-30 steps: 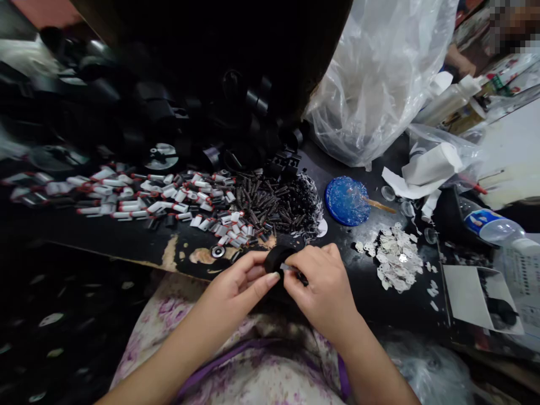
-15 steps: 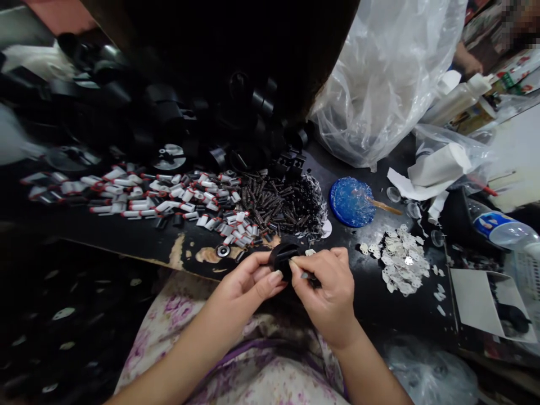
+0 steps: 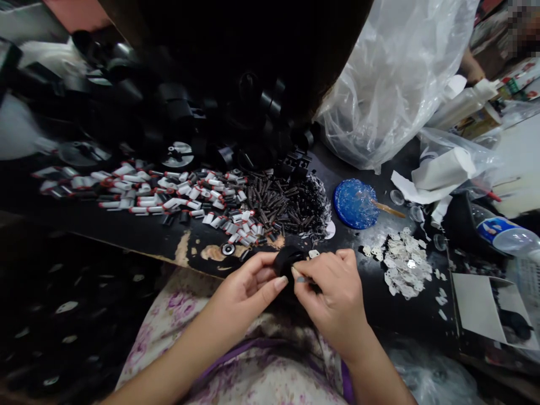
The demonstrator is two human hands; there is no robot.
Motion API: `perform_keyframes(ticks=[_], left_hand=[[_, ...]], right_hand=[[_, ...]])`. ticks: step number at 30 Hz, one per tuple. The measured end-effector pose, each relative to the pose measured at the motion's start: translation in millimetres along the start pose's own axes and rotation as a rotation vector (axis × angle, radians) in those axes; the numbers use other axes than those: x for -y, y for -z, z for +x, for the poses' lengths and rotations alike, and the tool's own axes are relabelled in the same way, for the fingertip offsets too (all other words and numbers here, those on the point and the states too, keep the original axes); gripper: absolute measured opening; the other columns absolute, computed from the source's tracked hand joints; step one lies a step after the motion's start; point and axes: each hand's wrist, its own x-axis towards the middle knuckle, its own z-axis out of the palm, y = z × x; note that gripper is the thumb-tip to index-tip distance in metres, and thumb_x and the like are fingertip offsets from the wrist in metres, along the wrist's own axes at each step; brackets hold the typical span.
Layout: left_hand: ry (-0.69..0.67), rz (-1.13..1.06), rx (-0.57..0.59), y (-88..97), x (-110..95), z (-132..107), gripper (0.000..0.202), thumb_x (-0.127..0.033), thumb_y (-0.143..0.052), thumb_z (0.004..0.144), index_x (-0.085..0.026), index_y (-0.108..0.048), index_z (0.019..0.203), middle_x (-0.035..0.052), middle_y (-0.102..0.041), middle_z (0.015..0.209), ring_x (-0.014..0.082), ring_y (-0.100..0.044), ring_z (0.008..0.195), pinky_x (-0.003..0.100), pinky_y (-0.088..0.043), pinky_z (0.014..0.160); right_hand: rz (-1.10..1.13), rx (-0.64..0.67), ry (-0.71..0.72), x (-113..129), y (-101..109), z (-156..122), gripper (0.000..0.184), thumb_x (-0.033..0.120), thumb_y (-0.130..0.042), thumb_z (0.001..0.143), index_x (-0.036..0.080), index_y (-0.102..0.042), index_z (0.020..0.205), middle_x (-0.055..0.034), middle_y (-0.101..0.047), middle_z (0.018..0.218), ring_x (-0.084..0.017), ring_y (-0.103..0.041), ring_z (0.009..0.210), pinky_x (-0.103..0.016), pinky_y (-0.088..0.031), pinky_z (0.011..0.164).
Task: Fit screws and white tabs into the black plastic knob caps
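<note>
Above my lap, at the table's front edge, my left hand (image 3: 255,289) is closed around a round black plastic part (image 3: 285,261), with the thumb on the near side. My right hand (image 3: 333,292) pinches a small grey piece (image 3: 301,279) against the part's right side. Most of that piece is hidden by the fingers, so its kind cannot be made out. Just beyond the hands lie a pile of dark coil springs (image 3: 270,199) and many white-and-grey sleeves with red ends (image 3: 154,201). A small ring-shaped disc (image 3: 228,249) rests near the table edge.
A blue lid of clear grease (image 3: 356,203) holds a wooden stick (image 3: 390,210). Thin pale metal plates (image 3: 405,264) are heaped at right. Black housings (image 3: 177,115), a large plastic bag (image 3: 392,84), a bottle (image 3: 508,232) and a white box (image 3: 481,304) surround the work area.
The black part has turned in my left hand, showing more of its smooth side. My right fingers stay against it. The whole scene has shifted slightly right as the camera moved.
</note>
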Motion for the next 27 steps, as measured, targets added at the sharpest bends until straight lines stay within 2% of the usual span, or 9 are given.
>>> perform_keyframes(ticks=[7, 10, 12, 14, 17, 19, 24, 27], left_hand=[[0.011, 0.193, 0.041, 8.1, 5, 3, 0.025, -0.036, -0.072, 0.084, -0.024, -0.066, 0.107, 0.0018, -0.075, 0.106, 0.0195, -0.067, 0.104, 0.028, -0.052, 0.093], [0.04, 0.226, 0.057, 11.2, 7, 4, 0.027, -0.037, -0.071, 0.084, -0.024, -0.067, 0.107, 0.0027, -0.075, 0.107, 0.0211, -0.067, 0.106, 0.03, -0.051, 0.094], [0.065, 0.185, 0.036, 13.0, 8, 4, 0.03, -0.038, -0.073, 0.083, -0.023, -0.067, 0.108, 0.0035, -0.075, 0.108, 0.0225, -0.067, 0.107, 0.031, -0.052, 0.094], [0.079, 0.09, -0.047, 12.8, 8, 5, 0.034, -0.041, -0.073, 0.082, -0.023, -0.066, 0.11, 0.0046, -0.074, 0.112, 0.0243, -0.067, 0.109, 0.034, -0.053, 0.095], [0.061, -0.053, -0.217, 7.4, 6, 5, 0.039, -0.042, -0.072, 0.082, -0.021, -0.064, 0.114, 0.007, -0.073, 0.116, 0.027, -0.067, 0.109, 0.039, -0.052, 0.098], [0.066, -0.098, -0.275, 1.9, 3, 3, 0.043, -0.041, -0.075, 0.079, -0.019, -0.063, 0.114, 0.0085, -0.073, 0.117, 0.028, -0.068, 0.11, 0.04, -0.052, 0.1], [0.095, -0.17, -0.28, -4.7, -1, 1, 0.041, -0.038, -0.078, 0.078, -0.019, -0.064, 0.112, 0.0088, -0.074, 0.115, 0.0273, -0.07, 0.107, 0.038, -0.052, 0.099], [0.13, -0.248, -0.23, -5.8, -1, 1, 0.032, -0.038, -0.072, 0.084, -0.02, -0.064, 0.11, 0.0094, -0.075, 0.115, 0.0284, -0.069, 0.108, 0.038, -0.055, 0.095]], right_hand=[[-0.023, 0.01, -0.047, 2, -8, -4, 0.013, 0.008, -0.057, 0.085, 0.017, -0.062, 0.077, 0.0019, -0.061, 0.067, -0.013, -0.052, 0.064, -0.033, -0.027, 0.07], [-0.002, 0.054, -0.102, 0, -4, -8, 0.013, 0.01, -0.058, 0.088, 0.018, -0.065, 0.08, 0.0017, -0.064, 0.07, -0.013, -0.054, 0.066, -0.033, -0.028, 0.072], [0.056, 0.118, -0.131, -4, 4, -10, 0.013, 0.014, -0.057, 0.092, 0.02, -0.068, 0.089, 0.0015, -0.069, 0.079, -0.014, -0.059, 0.072, -0.032, -0.03, 0.075], [0.083, 0.132, -0.189, -12, 13, -12, 0.015, 0.016, -0.055, 0.096, 0.022, -0.069, 0.098, 0.0009, -0.073, 0.088, -0.014, -0.062, 0.079, -0.031, -0.033, 0.078], [-0.04, 0.08, -0.306, -29, 19, -11, 0.015, 0.014, -0.057, 0.094, 0.021, -0.069, 0.098, -0.0007, -0.073, 0.091, -0.017, -0.064, 0.082, -0.031, -0.034, 0.078], [-0.119, 0.1, -0.336, -39, 15, -8, 0.01, 0.016, -0.062, 0.091, 0.021, -0.069, 0.095, -0.0004, -0.073, 0.088, -0.017, -0.065, 0.079, -0.032, -0.034, 0.078], [-0.234, 0.177, -0.313, -44, 2, -1, 0.006, 0.025, -0.069, 0.089, 0.02, -0.067, 0.092, -0.001, -0.07, 0.083, -0.019, -0.064, 0.075, -0.034, -0.032, 0.074], [-0.134, 0.161, -0.312, -35, 0, 0, 0.005, 0.021, -0.068, 0.089, 0.019, -0.064, 0.086, 0.0005, -0.069, 0.079, -0.017, -0.062, 0.072, -0.033, -0.035, 0.074]])
